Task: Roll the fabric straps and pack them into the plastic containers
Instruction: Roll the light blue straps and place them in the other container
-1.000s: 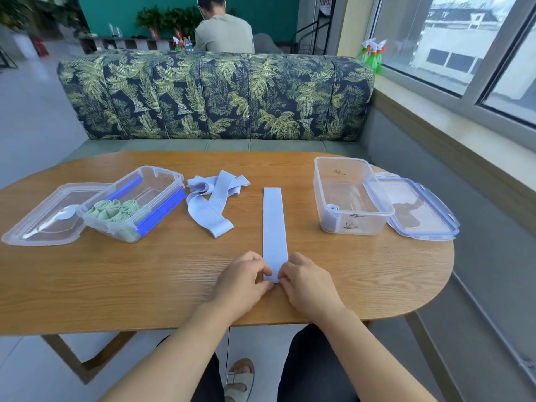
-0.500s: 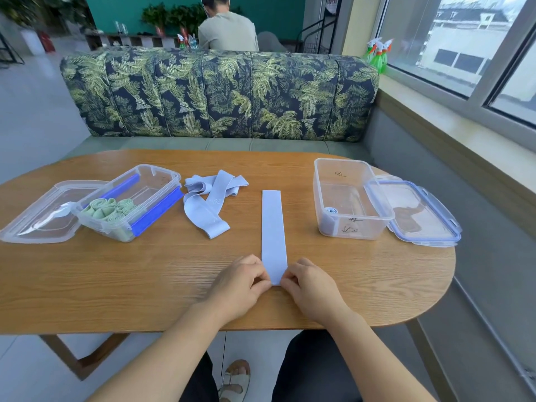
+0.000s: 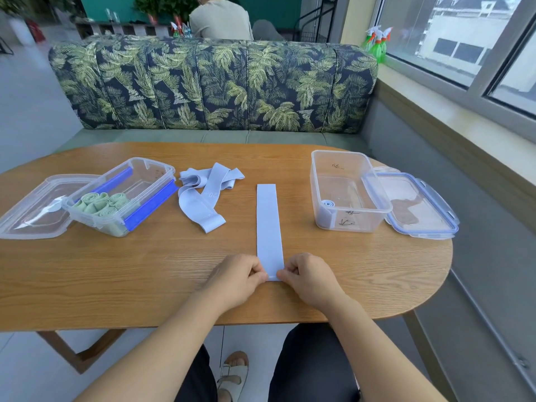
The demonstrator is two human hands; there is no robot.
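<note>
Fabric strap point(image 3: 269, 224) is lying flat and straight on the desk point(image 3: 145, 271), running away from the person. Its near end is pinched at both corners: left hand point(image 3: 235, 278) on the left corner, right hand point(image 3: 311, 278) on the right, fingers curled onto the cloth. Looks like the very start of the roll.

Tip from me: make that first fold tiny and tight, and keep both thumbs level so the edges stack square, otherwise it'll cone out sideways. Roll toward the far end with light pressure down on the desk.

It probably belongs in the clear container point(image 3: 362, 221) on the right, where one pale blue roll point(image 3: 327, 203) sits. More loose straps point(image 3: 203, 198) lie to the left.
</note>
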